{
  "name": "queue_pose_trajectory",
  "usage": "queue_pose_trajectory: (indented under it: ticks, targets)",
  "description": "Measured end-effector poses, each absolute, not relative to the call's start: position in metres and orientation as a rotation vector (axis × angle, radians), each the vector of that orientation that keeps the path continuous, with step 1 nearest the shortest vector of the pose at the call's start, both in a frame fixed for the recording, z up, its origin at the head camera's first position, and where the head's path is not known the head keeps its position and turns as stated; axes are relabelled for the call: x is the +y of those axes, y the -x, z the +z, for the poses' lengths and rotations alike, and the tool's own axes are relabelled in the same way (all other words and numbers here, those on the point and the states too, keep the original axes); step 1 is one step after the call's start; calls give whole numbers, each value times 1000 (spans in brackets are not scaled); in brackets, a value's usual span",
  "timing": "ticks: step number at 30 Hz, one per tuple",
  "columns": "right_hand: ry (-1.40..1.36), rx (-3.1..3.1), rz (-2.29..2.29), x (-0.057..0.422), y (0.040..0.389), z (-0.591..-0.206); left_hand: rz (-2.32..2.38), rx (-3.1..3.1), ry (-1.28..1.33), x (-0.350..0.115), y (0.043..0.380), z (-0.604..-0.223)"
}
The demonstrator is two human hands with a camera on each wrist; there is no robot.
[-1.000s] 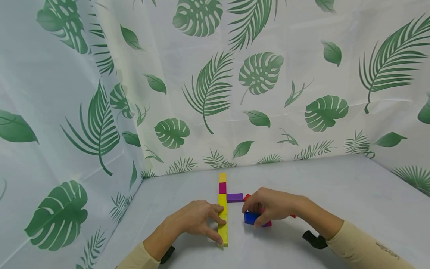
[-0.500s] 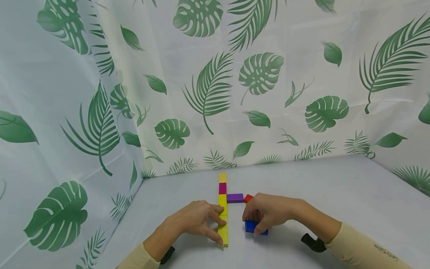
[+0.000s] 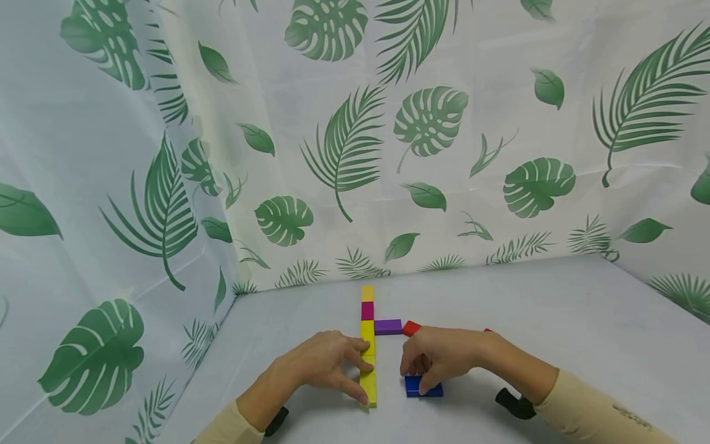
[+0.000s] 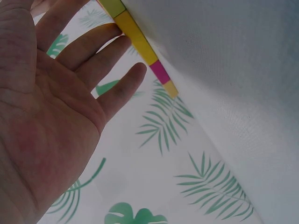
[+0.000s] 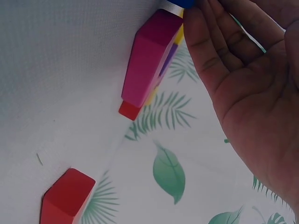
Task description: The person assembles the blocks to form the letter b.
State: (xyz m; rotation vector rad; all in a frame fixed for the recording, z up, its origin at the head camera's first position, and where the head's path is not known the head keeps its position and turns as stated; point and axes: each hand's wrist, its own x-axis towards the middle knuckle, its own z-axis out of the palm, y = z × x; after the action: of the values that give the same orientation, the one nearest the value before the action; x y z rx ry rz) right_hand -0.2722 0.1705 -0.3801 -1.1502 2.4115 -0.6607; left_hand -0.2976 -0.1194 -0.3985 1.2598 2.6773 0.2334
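Note:
A straight column of blocks stands on the table: a small yellow block, a magenta block, then two longer yellow blocks. My left hand rests its extended fingertips along the left side of those longer ones. From the column a purple block juts right. My right hand pinches a blue block on the table, thumb on its near side. Only a corner of that block shows in the right wrist view. Another magenta block, hidden by my hand from the head view, lies beside it.
A red block sits at the purple block's right end. Farther right, a second red block peeks out behind my right wrist. Leaf-printed white cloth walls in the table at the back and sides.
My right hand has drawn the blue block nearer to me and laid it flatter on the table. More of the red blocks shows behind it. My left hand has stayed in place.

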Motion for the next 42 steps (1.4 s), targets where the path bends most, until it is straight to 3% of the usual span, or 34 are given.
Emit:
queue_pose_trajectory:
  ticks: [42]
  targets:
    - [1151, 2348, -553, 174, 270, -375, 236, 2672, -1269, -119, 297, -398]
